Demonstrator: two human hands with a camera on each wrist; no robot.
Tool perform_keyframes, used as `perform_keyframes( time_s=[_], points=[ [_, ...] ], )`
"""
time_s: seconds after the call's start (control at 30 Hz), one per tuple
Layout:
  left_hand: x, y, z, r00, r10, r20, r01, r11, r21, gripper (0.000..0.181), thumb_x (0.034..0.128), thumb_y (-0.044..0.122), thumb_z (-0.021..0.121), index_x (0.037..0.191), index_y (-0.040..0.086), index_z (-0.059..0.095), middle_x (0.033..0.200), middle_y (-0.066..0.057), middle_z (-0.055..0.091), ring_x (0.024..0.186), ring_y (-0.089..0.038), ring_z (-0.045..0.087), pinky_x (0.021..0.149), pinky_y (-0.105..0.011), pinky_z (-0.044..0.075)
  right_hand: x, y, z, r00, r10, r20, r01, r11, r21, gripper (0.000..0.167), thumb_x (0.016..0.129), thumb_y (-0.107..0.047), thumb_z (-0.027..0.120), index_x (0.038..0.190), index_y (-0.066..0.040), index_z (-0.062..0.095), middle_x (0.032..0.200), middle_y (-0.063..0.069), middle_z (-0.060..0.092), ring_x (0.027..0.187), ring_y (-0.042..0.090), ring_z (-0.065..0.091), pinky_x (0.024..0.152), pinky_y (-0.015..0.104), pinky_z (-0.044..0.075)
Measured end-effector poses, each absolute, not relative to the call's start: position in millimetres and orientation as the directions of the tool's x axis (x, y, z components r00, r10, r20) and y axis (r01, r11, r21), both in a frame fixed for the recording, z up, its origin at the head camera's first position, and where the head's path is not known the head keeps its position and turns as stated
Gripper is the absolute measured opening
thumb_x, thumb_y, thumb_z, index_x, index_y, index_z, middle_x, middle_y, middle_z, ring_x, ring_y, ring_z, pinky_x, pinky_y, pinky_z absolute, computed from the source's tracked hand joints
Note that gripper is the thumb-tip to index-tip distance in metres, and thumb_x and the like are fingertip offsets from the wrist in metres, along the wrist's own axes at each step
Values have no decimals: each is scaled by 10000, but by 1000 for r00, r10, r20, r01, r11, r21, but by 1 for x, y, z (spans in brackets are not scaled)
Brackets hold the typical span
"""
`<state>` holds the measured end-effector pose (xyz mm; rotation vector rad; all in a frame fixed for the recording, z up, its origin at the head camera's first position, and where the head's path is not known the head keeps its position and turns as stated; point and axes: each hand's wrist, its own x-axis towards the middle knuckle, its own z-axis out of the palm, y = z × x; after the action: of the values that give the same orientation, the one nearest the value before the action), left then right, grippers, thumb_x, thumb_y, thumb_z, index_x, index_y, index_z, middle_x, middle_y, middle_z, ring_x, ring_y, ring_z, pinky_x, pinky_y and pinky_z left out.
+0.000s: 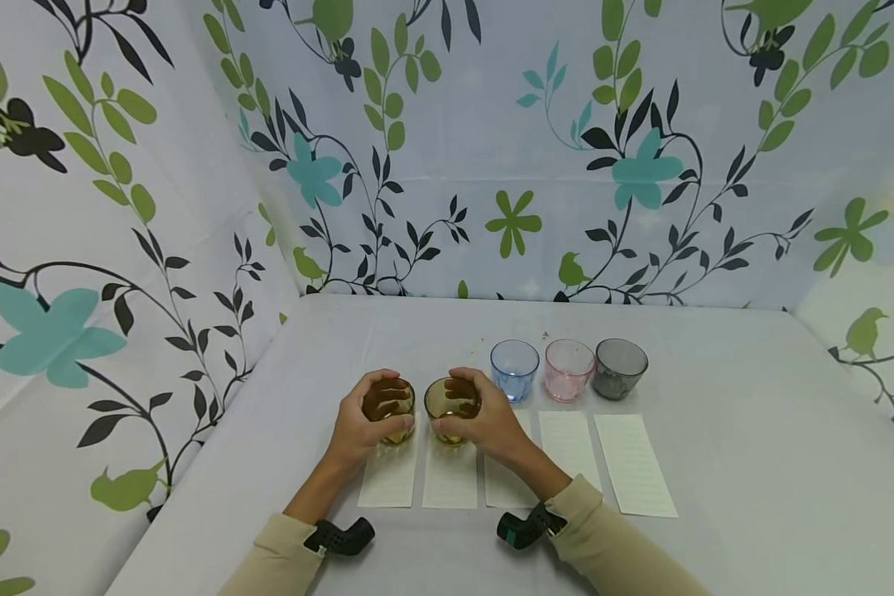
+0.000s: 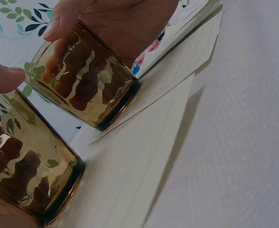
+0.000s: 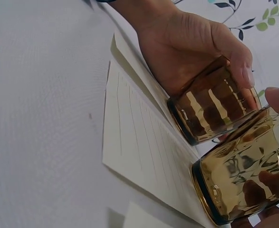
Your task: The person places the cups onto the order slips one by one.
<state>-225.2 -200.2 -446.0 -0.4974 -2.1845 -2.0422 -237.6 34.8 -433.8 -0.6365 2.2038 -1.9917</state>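
Two amber glass tumblers stand side by side in the head view, a narrow gap between them. My left hand grips the left amber tumbler, thumb on the near side and fingers round the far side. The right amber tumbler is gripped the same way by my right hand. Both are upright over the upper ends of lined paper strips. In the left wrist view, the left tumbler shows its base close to the paper; whether it touches, I cannot tell. The right tumbler fills the right wrist view's lower right.
A blue glass, a pink glass and a grey glass stand in a row right of my hands. Several lined paper strips lie side by side on the white table. Patterned cloth hangs behind.
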Motion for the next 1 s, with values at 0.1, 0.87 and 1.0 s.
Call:
perform_keyframes(
  time_s=[0.1,0.87,1.0],
  points=[
    [-226,-200,-446,-939,162,302,312,43,949,628,819,8,785,1377,71,505,1301,-186,596,1193,-351,588,1035,-456,507,-237,35,-434,-902,-383,199,-235,48,-971,768,803,-153,838,1456,-65,443,1371,139,583,1261,310,578,1084,482,471],
    [-226,-199,-447,-938,160,307,313,14,950,630,812,-7,783,1374,55,507,1299,-214,587,1176,-340,596,1019,-450,520,-235,49,-428,-871,-419,255,-310,67,-948,880,831,-278,853,1533,-74,364,1509,143,488,1427,289,431,1170,533,349],
    [-226,-199,-447,-937,158,311,318,22,948,630,806,-10,783,1371,55,511,1290,-212,593,1164,-321,605,1012,-456,525,-235,55,-422,-851,-410,330,-380,45,-924,761,903,-187,771,1524,-38,358,1523,167,466,1456,321,391,1177,543,340]
  ],
)
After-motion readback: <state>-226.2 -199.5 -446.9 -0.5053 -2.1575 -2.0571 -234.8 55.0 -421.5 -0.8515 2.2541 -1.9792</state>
